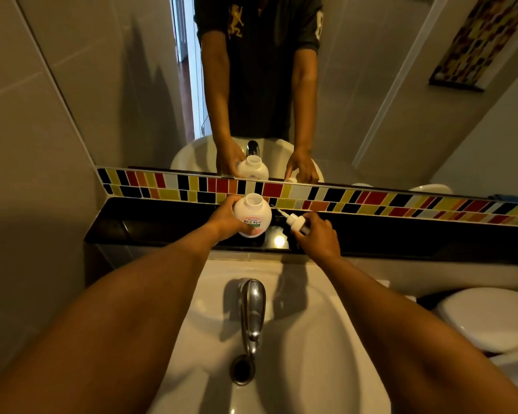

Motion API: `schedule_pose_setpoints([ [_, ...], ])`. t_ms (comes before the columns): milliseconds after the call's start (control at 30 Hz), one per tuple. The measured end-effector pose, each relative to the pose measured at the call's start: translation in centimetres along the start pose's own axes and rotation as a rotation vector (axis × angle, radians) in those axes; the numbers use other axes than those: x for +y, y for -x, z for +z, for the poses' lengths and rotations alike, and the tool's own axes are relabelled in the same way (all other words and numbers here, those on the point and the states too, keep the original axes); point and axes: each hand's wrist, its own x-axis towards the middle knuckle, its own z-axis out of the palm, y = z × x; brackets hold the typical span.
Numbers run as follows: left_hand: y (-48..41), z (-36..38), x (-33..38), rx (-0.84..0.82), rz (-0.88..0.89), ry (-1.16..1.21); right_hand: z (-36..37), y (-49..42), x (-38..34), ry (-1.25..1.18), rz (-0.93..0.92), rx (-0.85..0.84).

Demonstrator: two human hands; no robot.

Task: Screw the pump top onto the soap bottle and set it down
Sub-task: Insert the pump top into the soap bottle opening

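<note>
White porcelain fills the lower frame: a wash basin (311, 339) with a chrome faucet (253, 312) lies beneath both forearms, a glossy black ledge (162, 225) runs under the hands, and a band of coloured mosaic tile (371, 201) sits just beyond the fingertips below a wall mirror (371, 85). The left hand (225, 219) wraps around the side of a round white soap bottle (251, 215), which is held over the ledge with its neck open and uncapped. Just to its right, the right hand (319, 234) closes on the white pump top (295, 222), its thin dip tube (277, 210) angled toward the bottle. The step in hand appears to be bringing the two together; threading has not begun. Next, the tube would need feeding into the mouth and the collar seating squarely before twisting. The bottle's label carries red Japanese characters above a green strip; the finer print is too small to read.
</note>
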Motion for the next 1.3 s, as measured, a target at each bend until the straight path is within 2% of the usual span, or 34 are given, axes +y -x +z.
schedule_pose_setpoints([
  [233, 0.6, -1.2, 0.3, -0.004, 0.004, -0.071, -1.0, -0.5, -0.3, -0.281, 0.114, -0.098],
  [367, 1.4, -3.1, 1.0, -0.024, -0.013, -0.184, -2.6, -0.7, -1.0, -0.387, 0.093, -0.140],
  [500, 2.2, -5.0, 1.6, 0.006, -0.029, -0.300, -4.9, -0.6, -2.4, -0.387, 0.000, -0.178],
  [633, 3.1, -6.4, 2.5, 0.022, -0.013, -0.401, -6.9, 0.1, -4.2, -0.293, -0.124, -0.210],
  [933, 5.3, -6.4, 5.0, -0.088, 0.051, -0.501, -9.0, 3.0, -8.5, 0.191, -0.418, -0.130],
  [1100, 6.1, -6.2, 5.9, -0.145, 0.032, -0.512, -9.7, 4.6, -9.5, 0.336, -0.627, -0.032],
  [1300, 6.7, -6.1, 5.9, -0.189, -0.006, -0.516, -9.7, 5.2, -9.9, 0.386, -0.731, 0.005],
])
